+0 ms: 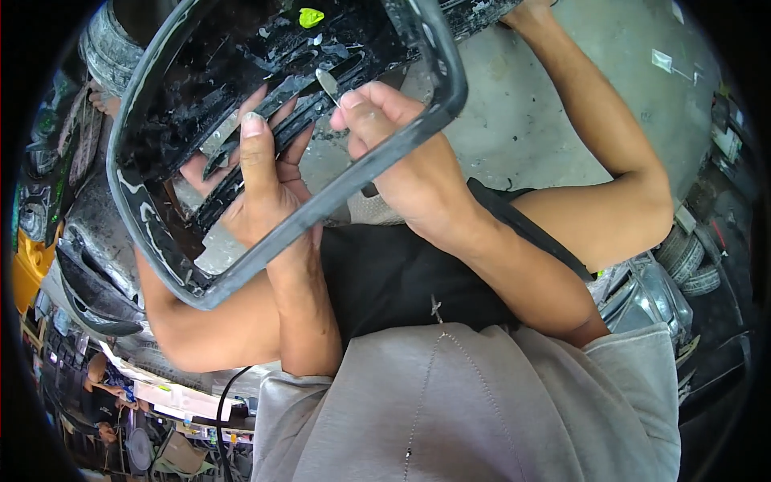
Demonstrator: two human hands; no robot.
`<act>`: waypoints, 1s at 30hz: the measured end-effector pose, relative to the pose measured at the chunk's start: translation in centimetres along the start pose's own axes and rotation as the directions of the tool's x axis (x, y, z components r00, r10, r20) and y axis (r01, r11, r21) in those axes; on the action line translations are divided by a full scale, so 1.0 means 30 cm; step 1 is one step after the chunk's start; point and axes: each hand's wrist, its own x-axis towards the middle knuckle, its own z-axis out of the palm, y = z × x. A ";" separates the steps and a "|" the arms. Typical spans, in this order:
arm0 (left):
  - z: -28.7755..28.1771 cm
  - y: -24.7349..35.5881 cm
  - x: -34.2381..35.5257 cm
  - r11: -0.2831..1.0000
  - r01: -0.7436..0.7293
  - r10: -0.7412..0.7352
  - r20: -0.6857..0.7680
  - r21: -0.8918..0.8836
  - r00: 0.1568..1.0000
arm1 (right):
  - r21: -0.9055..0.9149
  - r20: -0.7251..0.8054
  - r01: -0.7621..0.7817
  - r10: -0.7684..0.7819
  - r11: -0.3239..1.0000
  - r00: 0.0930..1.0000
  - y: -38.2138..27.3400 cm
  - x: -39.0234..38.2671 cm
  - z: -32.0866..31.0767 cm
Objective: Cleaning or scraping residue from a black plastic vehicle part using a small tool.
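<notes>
A black plastic part (280,270) with a wide rim and inner slats, smeared with pale filler, spans the upper middle of the view, over my lap. My left hand (261,173) grips its slatted section, thumb in front and fingers curled behind the slats. My right hand (393,157) pinches a small flat blade (326,83) beside the slats, inside the rim; the blade carries some pale material. A bright yellow-green lump (311,17) lies on the black surface near the top.
Grey floor (594,72) shows at upper right. Tyres (699,277) and plastic parts lie at the right. Dark panels (88,289), a yellow object (32,265) and assorted clutter are at the left. Another person (104,402) is in the lower-left background.
</notes>
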 end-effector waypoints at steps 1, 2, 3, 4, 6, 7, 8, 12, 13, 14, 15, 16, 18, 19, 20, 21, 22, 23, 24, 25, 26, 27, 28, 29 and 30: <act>0.007 0.000 -0.002 1.000 -0.009 0.009 -0.015 -0.009 1.000 | 0.094 -0.020 -0.008 0.010 0.996 1.000 0.001 0.002 0.010; 0.013 0.002 -0.003 1.000 -0.017 0.017 -0.015 -0.003 1.000 | 0.189 -0.022 -0.072 0.078 0.979 0.997 0.001 -0.001 0.016; 0.020 0.004 -0.008 1.000 -0.020 0.021 -0.021 0.020 1.000 | 0.285 -0.019 -0.134 0.146 0.949 0.989 0.000 -0.004 0.021; 0.027 0.008 -0.014 0.999 -0.029 0.030 -0.022 0.020 0.999 | 0.340 -0.007 -0.154 0.166 0.928 0.986 -0.004 -0.008 0.022; 0.040 0.013 -0.025 0.999 -0.037 0.037 -0.036 0.009 0.999 | 0.318 -0.023 -0.178 0.195 0.931 0.981 -0.015 -0.016 0.027; 0.045 0.015 -0.028 0.999 -0.047 0.047 -0.044 0.019 0.998 | 0.309 -0.032 -0.176 0.196 0.935 0.980 -0.023 -0.021 0.027; 0.050 0.017 -0.031 0.998 -0.057 0.058 -0.047 0.027 0.997 | 0.321 -0.039 -0.192 0.215 0.927 0.976 -0.031 -0.027 0.027; 0.061 0.023 -0.042 0.992 -0.070 0.073 -0.031 0.101 0.997 | 0.373 -0.049 -0.237 0.275 0.897 0.960 -0.064 -0.044 0.031; 0.061 0.027 -0.045 0.991 -0.063 0.066 -0.021 0.122 0.998 | 0.394 -0.050 -0.226 0.266 0.891 0.963 -0.069 -0.045 0.034; 0.062 0.031 -0.048 0.989 -0.054 0.055 -0.010 0.137 0.998 | 0.409 -0.033 -0.222 0.258 0.885 0.966 -0.073 -0.045 0.034; 0.062 0.035 -0.052 0.987 -0.045 0.045 0.002 0.152 0.999 | 0.448 -0.030 -0.253 0.297 0.857 0.954 -0.076 -0.047 0.031; 0.064 0.039 -0.059 0.987 -0.039 0.039 0.007 0.153 0.999 | 0.491 -0.019 -0.263 0.313 0.830 0.950 -0.077 -0.046 0.029; 0.067 0.046 -0.069 0.990 -0.018 0.017 0.003 0.139 1.000 | 0.552 0.018 -0.283 0.327 0.785 0.945 -0.075 -0.046 0.023; 0.069 0.049 -0.072 0.991 -0.015 0.014 0.009 0.130 1.000 | 0.570 0.044 -0.292 0.326 0.768 0.944 -0.072 -0.044 0.021; 0.071 0.051 -0.075 0.992 0.009 -0.008 -0.003 0.128 1.000 | 0.590 0.069 -0.299 0.321 0.751 0.944 -0.068 -0.043 0.019; 0.074 0.053 -0.075 0.992 0.025 -0.024 -0.008 0.124 1.000 | 0.527 0.022 -0.259 0.291 0.810 0.956 -0.065 -0.041 0.019; 0.077 0.054 -0.078 0.991 0.039 -0.038 -0.017 0.126 0.999 | 0.459 -0.021 -0.220 0.258 0.861 0.966 -0.061 -0.040 0.023; 0.079 0.056 -0.080 0.991 0.034 -0.032 -0.017 0.132 0.999 | 0.385 -0.060 -0.184 0.223 0.904 0.973 -0.057 -0.039 0.028; 0.082 0.057 -0.083 0.990 0.024 -0.022 -0.019 0.142 1.000 | 0.356 -0.072 -0.164 0.202 0.920 0.977 -0.056 -0.037 0.030; 0.084 0.058 -0.085 0.989 0.013 -0.011 -0.020 0.150 1.000 | 0.326 -0.084 -0.144 0.180 0.934 0.980 -0.054 -0.036 0.033; 0.085 0.060 -0.086 0.989 0.018 -0.015 -0.022 0.146 1.000 | 0.286 -0.087 -0.167 0.199 0.944 0.976 -0.055 -0.035 0.031; 0.086 0.061 -0.086 0.990 0.022 -0.019 -0.023 0.142 1.000 | 0.331 -0.086 -0.154 0.192 0.931 0.978 -0.055 -0.034 0.030; 0.086 0.061 -0.086 0.991 0.014 -0.012 -0.015 0.135 1.000 | 0.366 -0.074 -0.185 0.227 0.912 0.971 -0.056 -0.034 0.027; 0.086 0.061 -0.087 0.992 0.019 -0.016 -0.021 0.128 1.000 | 0.402 -0.065 -0.203 0.249 0.893 0.966 -0.056 -0.033 0.022; 0.086 0.061 -0.085 0.993 0.008 -0.006 -0.018 0.117 1.000 | 0.507 -0.011 -0.230 0.274 0.831 0.962 -0.056 -0.034 0.015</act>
